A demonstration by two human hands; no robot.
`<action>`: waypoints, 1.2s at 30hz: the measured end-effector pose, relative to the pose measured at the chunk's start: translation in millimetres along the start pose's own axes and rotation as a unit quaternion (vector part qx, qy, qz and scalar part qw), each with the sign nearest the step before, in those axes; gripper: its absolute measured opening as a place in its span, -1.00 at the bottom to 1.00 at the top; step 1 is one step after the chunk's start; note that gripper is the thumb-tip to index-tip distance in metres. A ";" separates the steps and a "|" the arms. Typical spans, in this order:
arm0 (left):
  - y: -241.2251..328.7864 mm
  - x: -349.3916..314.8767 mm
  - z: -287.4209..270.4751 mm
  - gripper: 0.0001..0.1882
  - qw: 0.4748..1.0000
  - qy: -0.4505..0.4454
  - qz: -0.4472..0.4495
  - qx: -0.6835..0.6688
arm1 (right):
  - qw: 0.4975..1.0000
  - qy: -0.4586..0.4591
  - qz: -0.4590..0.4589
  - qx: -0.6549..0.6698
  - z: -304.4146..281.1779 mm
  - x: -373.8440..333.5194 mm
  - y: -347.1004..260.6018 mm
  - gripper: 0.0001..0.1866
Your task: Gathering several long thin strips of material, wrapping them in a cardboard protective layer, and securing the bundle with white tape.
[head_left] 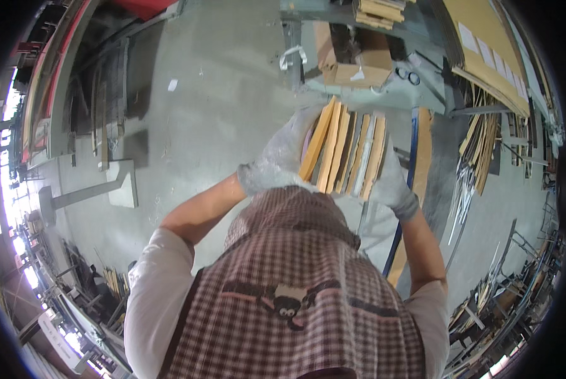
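Observation:
Between my two hands is a stack of short tan strips (346,148) with wavy edges, which look like wood or board. They stand side by side on edge, and some show grey or dark faces. My left hand (284,153), in a grey-white glove, presses the stack's left side, where one orange-tan strip leans outward. The right hand (393,184), gloved likewise, closes on the other side. Most of the fingertips are hidden behind the strips. I hold the bundle in front of my chest, above a checked apron (295,271).
Beyond the stack stands an open cardboard box (357,66), with more tan strips (381,11) behind it. A long blue-and-tan bar (415,164) runs past my right arm. Loose sticks (478,139) and large yellow boards (488,50) are at the right. A grey metal stand (122,183) is at left.

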State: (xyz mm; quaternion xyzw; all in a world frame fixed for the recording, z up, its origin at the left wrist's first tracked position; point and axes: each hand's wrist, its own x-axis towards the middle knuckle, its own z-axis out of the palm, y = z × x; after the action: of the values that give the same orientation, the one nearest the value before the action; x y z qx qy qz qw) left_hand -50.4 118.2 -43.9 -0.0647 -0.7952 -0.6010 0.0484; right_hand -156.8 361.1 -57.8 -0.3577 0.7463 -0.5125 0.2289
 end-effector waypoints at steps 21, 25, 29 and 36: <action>-141.8 -89.6 62.7 -0.32 0.661 0.151 -0.168 -0.716 | 0.996 -0.065 -0.020 0.060 68.9 25.1 -59.5 0.21; -72.6 -65.7 11.7 -0.42 0.795 0.138 -0.105 -0.581 | 0.964 -0.103 -0.046 0.242 2.4 35.6 -90.7 -0.06; 13.9 1.0 38.3 -0.43 0.753 0.121 -0.229 -0.605 | 0.948 -0.154 0.099 0.261 -133.4 -11.5 -61.9 -0.31; 47.3 104.4 100.6 -0.41 0.895 0.228 -0.112 -0.366 | 0.971 -0.008 0.155 0.182 -138.3 -99.8 -39.6 0.07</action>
State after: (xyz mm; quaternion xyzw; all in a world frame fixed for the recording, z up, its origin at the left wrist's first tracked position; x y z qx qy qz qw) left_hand -145.7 232.3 -10.3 0.1506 -0.4884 -0.8491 0.1334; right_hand -179.2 512.2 27.7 -0.1939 0.6848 -0.5955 0.3727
